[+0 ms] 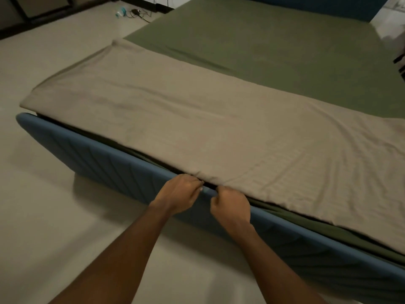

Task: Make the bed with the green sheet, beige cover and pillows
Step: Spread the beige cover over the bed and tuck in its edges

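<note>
The 2 hands grasp the near hem of the cover (197, 119), side by side at 6 o'clock. The left hand (178, 191) pinches a fold with curled fingers, and the right hand (230, 207) is clenched on the cloth just beside it, above the blue frame (109, 163). The cover lies as a band from 9 to 3 o'clock across the bed's near end. The sheet (274, 44) shows bare toward 12 and 1 o'clock. Cables (138, 13) lie on the floor (43, 216) at 11 o'clock.

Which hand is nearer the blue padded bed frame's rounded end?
Left. Both hands grip the beige fabric cover's edge; the left hand lies toward that rounded end, the right hand just beyond it.
</note>
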